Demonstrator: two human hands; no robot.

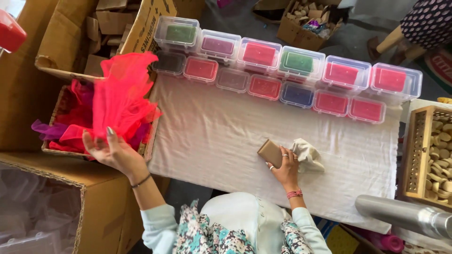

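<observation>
At the left of the frame the left hand (111,149) pinches a pink net pouch (121,96) above the wicker basket (149,143), while the right hand (286,165) at centre grips a tan wooden block (270,153) and a cream cloth (308,154) on the white sheet (221,136), so the bagging step seems underway, needing block and pouch brought together.

Clear lidded boxes (301,63) (two rows) beside a wooden crate (416,155).

Metal tube (405,215) cut off at right edge.
</observation>
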